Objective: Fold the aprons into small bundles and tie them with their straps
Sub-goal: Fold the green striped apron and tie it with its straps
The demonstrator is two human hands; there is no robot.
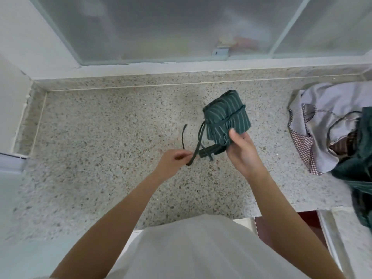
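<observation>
A home, likely a kitchen or utility corner: a speckled beige terrazzo stone table (100, 137) runs under frosted sliding glass window panes (161, 27), with a heap of household cloth aprons (326, 125) at one side.

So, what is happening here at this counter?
A person is tying a green striped apron bundle. The right hand grips the bundle above the speckled counter, with a strap already wound around it. The left hand pinches the loose strap end. Unfolded aprons lie at the right.
</observation>
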